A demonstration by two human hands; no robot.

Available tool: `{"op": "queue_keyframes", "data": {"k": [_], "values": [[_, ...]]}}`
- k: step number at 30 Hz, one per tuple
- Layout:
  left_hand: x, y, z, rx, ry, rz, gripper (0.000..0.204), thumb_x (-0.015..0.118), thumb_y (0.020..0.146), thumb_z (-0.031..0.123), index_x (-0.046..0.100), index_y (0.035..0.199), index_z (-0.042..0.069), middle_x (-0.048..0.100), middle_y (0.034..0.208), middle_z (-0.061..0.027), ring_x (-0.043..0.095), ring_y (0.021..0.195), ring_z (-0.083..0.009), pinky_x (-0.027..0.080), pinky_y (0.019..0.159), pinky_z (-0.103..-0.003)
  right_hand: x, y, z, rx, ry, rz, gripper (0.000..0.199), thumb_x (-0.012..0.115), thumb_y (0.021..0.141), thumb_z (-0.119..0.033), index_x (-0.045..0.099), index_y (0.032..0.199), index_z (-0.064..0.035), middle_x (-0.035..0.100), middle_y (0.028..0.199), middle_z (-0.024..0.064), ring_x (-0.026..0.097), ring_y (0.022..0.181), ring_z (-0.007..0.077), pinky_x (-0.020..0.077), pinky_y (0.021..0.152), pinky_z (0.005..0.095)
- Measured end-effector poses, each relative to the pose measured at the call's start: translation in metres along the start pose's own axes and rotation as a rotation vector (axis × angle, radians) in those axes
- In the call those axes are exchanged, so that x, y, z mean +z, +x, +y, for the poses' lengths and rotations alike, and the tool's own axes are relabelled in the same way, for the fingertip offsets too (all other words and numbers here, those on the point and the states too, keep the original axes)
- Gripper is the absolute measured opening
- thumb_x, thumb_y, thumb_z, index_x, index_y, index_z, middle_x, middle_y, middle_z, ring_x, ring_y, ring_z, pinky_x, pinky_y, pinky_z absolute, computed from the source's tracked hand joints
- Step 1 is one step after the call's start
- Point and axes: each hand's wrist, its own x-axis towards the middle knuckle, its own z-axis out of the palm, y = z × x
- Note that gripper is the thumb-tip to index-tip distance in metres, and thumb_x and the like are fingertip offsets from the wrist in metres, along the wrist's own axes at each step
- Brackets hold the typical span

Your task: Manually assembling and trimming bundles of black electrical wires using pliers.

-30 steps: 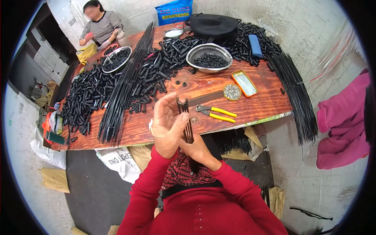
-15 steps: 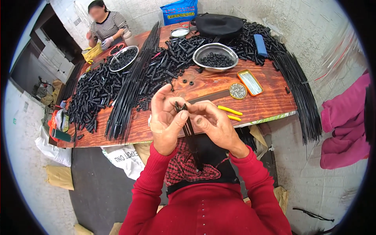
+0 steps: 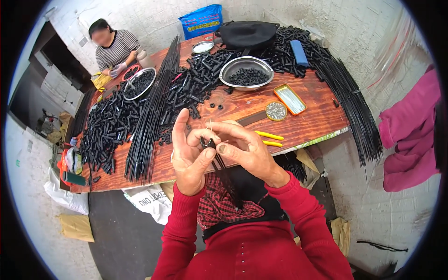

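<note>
Several thin black rods [image 3: 227, 182] hang down from my left hand [image 3: 189, 165], which is closed on them near their upper ends, its index finger raised. Small black end pieces form a fork at their top, between my thumbs. My right hand [image 3: 252, 154] is closed there, thumb and fingertips pinched against the end pieces. A thin pale wire [image 3: 211, 127] stands up at the right fingertips; its lower end is hidden. Just beyond my right hand lie yellow-handled pliers [image 3: 270, 139] on the wooden table, their jaws hidden.
Past my hands stand a metal bowl [image 3: 246, 85] of small black rings, a round tin [image 3: 276, 111] of small metal bits and a rectangular tin [image 3: 290, 99] of thin pale pins. Black tube parts [image 3: 109, 121] and rod bundles [image 3: 154, 121] cover much of the table. A co-worker [image 3: 116, 51] sits far left.
A thin pale wire now shows at my right fingertips. My left index finger has straightened upward. The view has shifted slightly, and the co-worker's hands have come together.
</note>
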Motion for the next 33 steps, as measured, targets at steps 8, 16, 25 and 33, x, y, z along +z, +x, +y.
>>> {"op": "queue_keyframes", "data": {"k": [8,16,25,33], "values": [[0.005,0.006,-0.01,-0.025,0.12,-0.017,0.074,0.06,0.075,-0.01,0.029,0.142,-0.001,0.058,0.11,-0.0102,0.057,0.1,-0.0165,0.045,0.091,-0.03,-0.002,-0.004,0.001,0.155,0.625,0.054,0.056,0.063,0.086,-0.014,0.044,0.137,-0.0004,0.054,0.125,0.0099,0.053,0.117,0.0193,0.041,0.101,0.0332],[-0.015,0.003,-0.002,-0.069,0.242,0.031,0.031,0.063,0.084,0.0,0.049,0.112,0.003,0.053,0.109,-0.0064,0.053,0.1,-0.015,0.041,0.092,-0.03,-0.001,0.011,0.007,0.013,0.547,0.033,0.053,0.065,0.081,-0.009,0.047,0.129,0.0045,0.055,0.092,0.0032,0.054,0.083,0.0095,0.0454,0.073,0.0234],[-0.038,0.015,-0.007,-0.238,0.477,-0.042,0.019,0.058,0.093,0.01,0.051,0.11,0.004,0.051,0.096,-0.0014,0.051,0.091,-0.01,0.041,0.08,-0.023,-0.015,-0.003,0.018,-0.069,0.394,0.154,0.035,0.069,0.081,-0.01,0.054,0.11,0.0038,0.057,0.087,0.0034,0.055,0.077,0.0098,0.0465,0.065,0.0239],[-0.002,0.015,-0.026,-0.075,0.414,-0.073,0.019,0.055,0.097,0.014,0.053,0.114,0.006,0.058,0.097,-0.0005,0.053,0.075,-0.0046,0.04,0.063,-0.016,-0.028,-0.027,0.001,-0.151,0.052,0.206,0.022,0.07,0.081,-0.014,0.058,0.093,0.0006,0.061,0.08,0.0036,0.057,0.073,0.0102,0.0474,0.062,0.0251]]}}
